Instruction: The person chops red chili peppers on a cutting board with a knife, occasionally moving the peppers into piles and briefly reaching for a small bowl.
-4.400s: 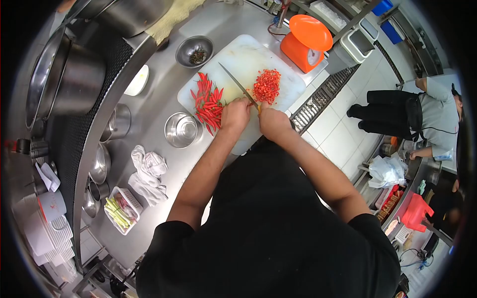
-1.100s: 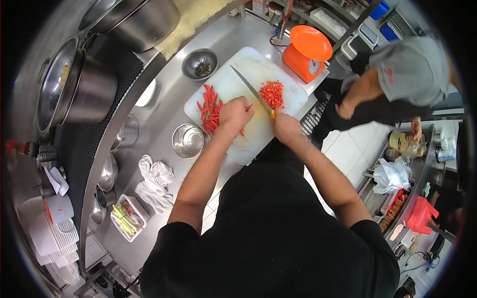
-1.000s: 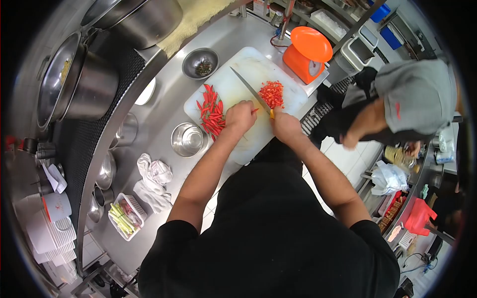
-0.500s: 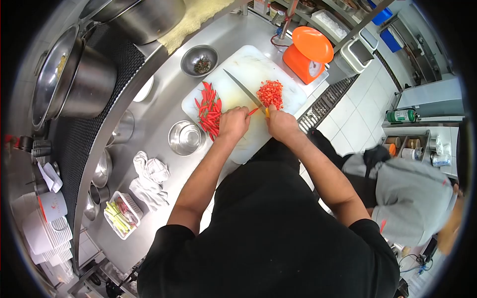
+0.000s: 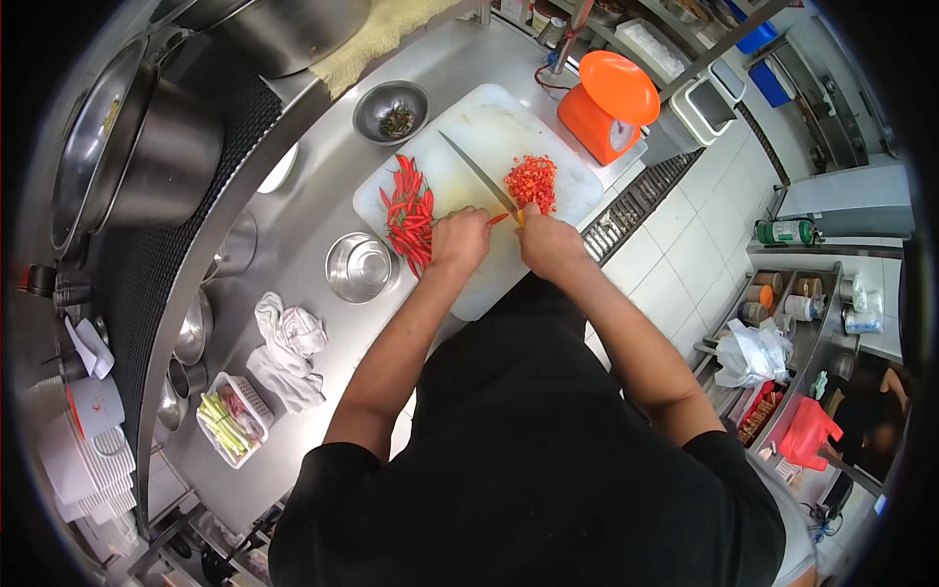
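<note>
My right hand (image 5: pixel 550 242) is closed round the yellow handle of a kitchen knife (image 5: pixel 475 173), whose long blade points to the far left over the white cutting board (image 5: pixel 460 117). In my left hand (image 5: pixel 461 241), closed, is a red chili pepper (image 5: pixel 499 218); its end sticks out beside the knife near the handle. A heap of whole red chilies (image 5: pixel 410 210) lies on the board's left side, close to my left hand. Beyond my right hand sits a pile of chopped red chili (image 5: pixel 531 182). My fingers partly hide the held chili.
An empty-looking steel bowl (image 5: pixel 361 267) and a bowl with dark bits (image 5: pixel 391 112) stand left of the board. An orange scale (image 5: pixel 604 112) is at the back right. Farther left lie a white cloth (image 5: pixel 289 342) and a basket of cut vegetables (image 5: pixel 256 411).
The person in grey at the right has moved back beside me, mostly out of sight, uncovering shelves and a red bag. My hands, the knife and the chili stay nearly in place.
</note>
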A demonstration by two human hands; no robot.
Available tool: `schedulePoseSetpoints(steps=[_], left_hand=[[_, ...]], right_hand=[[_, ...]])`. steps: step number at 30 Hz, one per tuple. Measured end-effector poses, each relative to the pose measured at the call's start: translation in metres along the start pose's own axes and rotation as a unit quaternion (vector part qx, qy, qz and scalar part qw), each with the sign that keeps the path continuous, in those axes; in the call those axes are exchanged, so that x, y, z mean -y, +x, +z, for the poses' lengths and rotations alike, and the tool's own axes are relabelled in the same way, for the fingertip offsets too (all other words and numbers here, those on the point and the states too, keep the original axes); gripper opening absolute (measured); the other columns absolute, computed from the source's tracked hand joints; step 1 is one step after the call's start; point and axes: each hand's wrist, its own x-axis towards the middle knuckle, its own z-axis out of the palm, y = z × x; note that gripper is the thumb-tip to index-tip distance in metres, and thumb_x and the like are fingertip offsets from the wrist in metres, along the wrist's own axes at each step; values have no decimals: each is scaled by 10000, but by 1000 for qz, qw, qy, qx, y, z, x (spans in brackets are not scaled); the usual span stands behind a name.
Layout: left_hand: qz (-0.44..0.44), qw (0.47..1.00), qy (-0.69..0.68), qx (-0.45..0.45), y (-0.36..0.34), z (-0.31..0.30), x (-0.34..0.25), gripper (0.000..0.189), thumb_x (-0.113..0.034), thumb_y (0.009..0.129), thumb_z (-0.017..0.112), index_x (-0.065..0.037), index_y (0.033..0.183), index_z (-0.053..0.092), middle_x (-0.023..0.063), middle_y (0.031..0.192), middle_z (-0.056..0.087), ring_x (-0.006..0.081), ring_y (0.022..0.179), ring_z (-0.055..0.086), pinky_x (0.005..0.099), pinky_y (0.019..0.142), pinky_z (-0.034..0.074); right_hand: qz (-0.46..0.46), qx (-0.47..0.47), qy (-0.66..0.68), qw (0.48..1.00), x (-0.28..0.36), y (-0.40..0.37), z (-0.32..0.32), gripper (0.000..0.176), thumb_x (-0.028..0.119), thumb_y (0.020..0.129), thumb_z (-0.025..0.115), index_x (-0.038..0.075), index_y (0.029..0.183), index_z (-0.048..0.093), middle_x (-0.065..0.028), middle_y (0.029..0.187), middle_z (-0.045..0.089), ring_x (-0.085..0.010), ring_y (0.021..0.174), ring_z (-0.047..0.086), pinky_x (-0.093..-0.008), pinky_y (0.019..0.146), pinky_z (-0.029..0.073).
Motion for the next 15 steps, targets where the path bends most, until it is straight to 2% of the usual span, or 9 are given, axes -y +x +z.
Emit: schedulePoseSetpoints(steps=[2,5,11,15], left_hand=[[2,1000,15,0,0,2,0,100,-176,910,698,-80,917,725,124,907,711,367,860,714,511,761,574],[3,1000,21,-1,1,-1,-3,104,-178,914,695,-77,905,716,125,896,704,371,852,711,514,757,571],[10,1000,26,-1,5,1,-2,103,-175,917,685,-79,899,719,128,906,713,376,844,714,524,748,570],[-2,1000,15,9,3,1,-2,113,-186,921,686,-82,897,724,130,921,722,373,858,719,525,750,570]], right_hand=[[-4,3,2,1000,2,-13,-3,331,277,1038,597,-12,1167,499,-257,954,745,-431,915,748,-528,802,587],[14,-3,13,1000,-5,-4,25,329,268,1040,591,-16,1179,501,-260,962,745,-432,936,746,-525,821,584],[-13,17,-12,1000,5,-7,-3,341,257,1042,582,-36,1191,493,-265,956,745,-428,919,750,-526,814,586],[-2,2,-6,1000,4,-10,14,336,252,1043,582,-41,1186,499,-261,950,746,-425,914,752,-526,812,587]])
